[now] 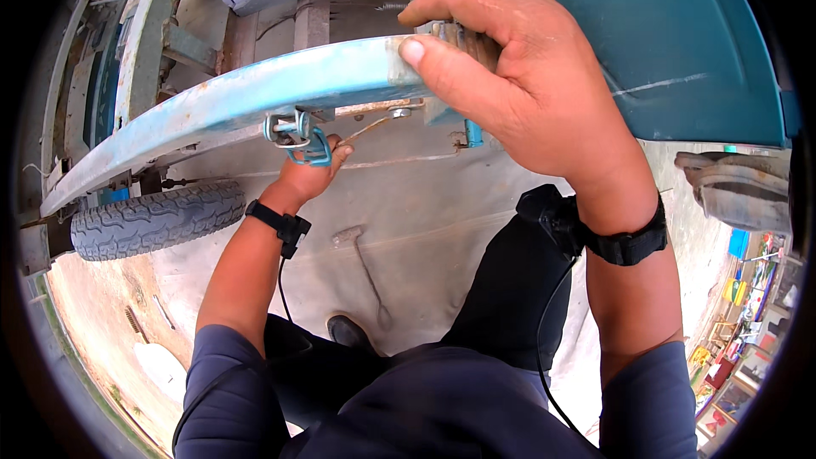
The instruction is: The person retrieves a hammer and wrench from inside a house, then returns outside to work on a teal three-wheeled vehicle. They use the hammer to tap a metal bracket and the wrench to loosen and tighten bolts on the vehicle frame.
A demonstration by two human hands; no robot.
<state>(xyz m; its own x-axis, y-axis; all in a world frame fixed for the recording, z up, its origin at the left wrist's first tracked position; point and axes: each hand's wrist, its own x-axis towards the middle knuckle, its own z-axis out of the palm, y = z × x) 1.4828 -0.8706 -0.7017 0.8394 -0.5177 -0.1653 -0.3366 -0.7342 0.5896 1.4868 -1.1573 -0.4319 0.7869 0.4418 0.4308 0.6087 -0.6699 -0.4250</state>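
A long curved metal beam [280,72], light blue and worn, crosses the upper part of the view. My right hand [535,68] is at its right end, the thumb pressed on the edge and the fingers spread apart above it. Under the beam hangs a blue metal bracket with a loop [311,150]. My left hand [308,178] is right behind this loop, fingers curled together and partly hidden; what they hold cannot be made out. From beside those fingers a thin rusty rod [371,125] runs to a bolt [399,113] under the beam.
A black tyre [157,219] is at the left below the metal frame [144,42]. A dark teal panel [680,34] fills the upper right. On the grey ground sheet lies a hammer [365,268] near my shoe [348,333]. Colourful goods [735,323] stand at the far right.
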